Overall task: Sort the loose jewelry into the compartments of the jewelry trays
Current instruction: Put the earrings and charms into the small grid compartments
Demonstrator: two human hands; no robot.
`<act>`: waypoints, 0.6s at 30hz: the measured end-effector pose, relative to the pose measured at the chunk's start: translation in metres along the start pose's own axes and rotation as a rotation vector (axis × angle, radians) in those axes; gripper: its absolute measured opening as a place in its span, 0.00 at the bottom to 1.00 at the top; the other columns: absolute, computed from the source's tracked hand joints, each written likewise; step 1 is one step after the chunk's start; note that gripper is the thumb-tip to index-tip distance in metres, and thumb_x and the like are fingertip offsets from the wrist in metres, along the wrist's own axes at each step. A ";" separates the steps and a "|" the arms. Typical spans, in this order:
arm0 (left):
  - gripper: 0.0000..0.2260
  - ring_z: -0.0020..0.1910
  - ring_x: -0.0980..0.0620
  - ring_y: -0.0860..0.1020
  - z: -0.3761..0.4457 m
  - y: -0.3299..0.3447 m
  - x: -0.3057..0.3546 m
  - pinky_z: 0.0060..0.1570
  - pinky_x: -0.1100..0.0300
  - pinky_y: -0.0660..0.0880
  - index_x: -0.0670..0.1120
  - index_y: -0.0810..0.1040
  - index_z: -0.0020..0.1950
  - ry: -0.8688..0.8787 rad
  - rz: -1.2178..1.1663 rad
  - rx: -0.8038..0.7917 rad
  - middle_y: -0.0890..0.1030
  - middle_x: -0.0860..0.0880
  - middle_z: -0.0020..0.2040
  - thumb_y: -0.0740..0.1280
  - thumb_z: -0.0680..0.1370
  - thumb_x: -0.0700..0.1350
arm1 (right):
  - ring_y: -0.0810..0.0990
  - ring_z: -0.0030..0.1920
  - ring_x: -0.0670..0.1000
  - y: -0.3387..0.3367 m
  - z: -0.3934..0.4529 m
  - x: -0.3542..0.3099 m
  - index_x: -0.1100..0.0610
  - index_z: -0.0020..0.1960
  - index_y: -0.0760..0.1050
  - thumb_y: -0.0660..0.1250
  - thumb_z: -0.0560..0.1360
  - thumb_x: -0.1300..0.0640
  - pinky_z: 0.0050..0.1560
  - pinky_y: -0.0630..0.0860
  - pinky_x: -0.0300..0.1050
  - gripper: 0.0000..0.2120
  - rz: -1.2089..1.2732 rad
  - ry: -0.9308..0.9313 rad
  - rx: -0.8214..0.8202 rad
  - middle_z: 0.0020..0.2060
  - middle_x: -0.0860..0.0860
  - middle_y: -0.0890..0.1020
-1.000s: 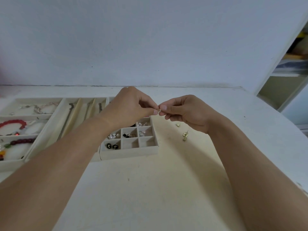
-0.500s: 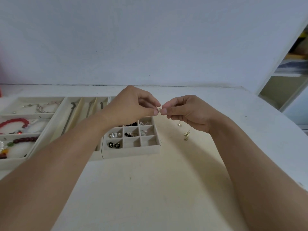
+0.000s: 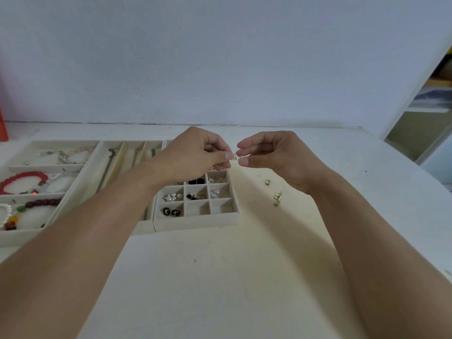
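My left hand [image 3: 195,155] and my right hand [image 3: 276,155] meet above the table, both pinching one small gold earring [image 3: 236,157] between thumb and fingertips. Below them stands the small grid tray [image 3: 195,222], with earrings in several of its compartments; two at the front are bare. On the table to the right lie a loose gold earring [image 3: 277,199] and a tiny gold backing [image 3: 267,182].
A long-slot tray [image 3: 115,165] with chains and a bracelet tray [image 3: 14,237] with red, dark and pearl bracelets sit at the left. The wall runs along the table's back edge. An orange thing [image 3: 3,123] shows at the far left.
Both hands stay together on the small earring; they have risen slightly and the fingers have shifted their pinch. The loose pieces on the table have not moved.
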State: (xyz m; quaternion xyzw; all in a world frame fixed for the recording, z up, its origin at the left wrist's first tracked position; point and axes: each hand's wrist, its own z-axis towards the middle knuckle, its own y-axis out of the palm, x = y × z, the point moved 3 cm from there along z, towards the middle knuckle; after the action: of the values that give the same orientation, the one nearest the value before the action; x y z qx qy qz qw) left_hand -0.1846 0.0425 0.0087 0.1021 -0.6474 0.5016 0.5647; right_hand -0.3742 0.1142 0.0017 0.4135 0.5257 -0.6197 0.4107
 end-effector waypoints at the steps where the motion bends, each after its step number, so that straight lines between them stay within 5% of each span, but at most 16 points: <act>1: 0.04 0.36 0.61 0.83 0.001 -0.001 -0.001 0.36 0.76 0.72 0.46 0.85 0.46 -0.002 0.011 0.010 0.87 0.51 0.38 0.71 0.79 0.43 | 0.86 0.51 0.51 -0.003 0.000 0.000 0.50 0.49 0.86 0.81 0.67 0.59 0.68 0.74 0.62 0.12 -0.009 0.002 0.016 0.47 0.51 0.88; 7: 0.04 0.35 0.60 0.82 0.002 -0.002 -0.003 0.38 0.74 0.74 0.49 0.84 0.44 0.009 0.061 0.018 0.86 0.53 0.37 0.71 0.79 0.44 | 0.82 0.43 0.48 -0.003 0.000 0.002 0.52 0.51 0.86 0.80 0.69 0.54 0.47 0.77 0.40 0.12 -0.063 0.052 0.002 0.43 0.53 0.87; 13: 0.04 0.36 0.62 0.82 0.000 0.001 0.000 0.36 0.75 0.72 0.50 0.84 0.45 0.014 0.078 -0.024 0.86 0.55 0.38 0.71 0.79 0.45 | 0.84 0.43 0.47 0.008 -0.001 0.001 0.50 0.46 0.88 0.80 0.69 0.49 0.51 0.78 0.49 0.09 -0.115 0.069 0.004 0.42 0.51 0.88; 18: 0.04 0.36 0.61 0.82 -0.001 0.005 0.000 0.39 0.72 0.75 0.49 0.84 0.45 0.009 0.044 -0.022 0.86 0.54 0.38 0.71 0.79 0.45 | 0.83 0.41 0.47 0.005 0.000 0.001 0.52 0.44 0.87 0.80 0.69 0.52 0.48 0.79 0.42 0.06 -0.124 0.065 -0.022 0.39 0.50 0.86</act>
State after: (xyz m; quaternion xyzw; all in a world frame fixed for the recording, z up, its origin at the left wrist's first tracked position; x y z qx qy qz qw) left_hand -0.1875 0.0455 0.0065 0.0793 -0.6525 0.5073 0.5574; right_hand -0.3701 0.1140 -0.0009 0.3953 0.5703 -0.6244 0.3587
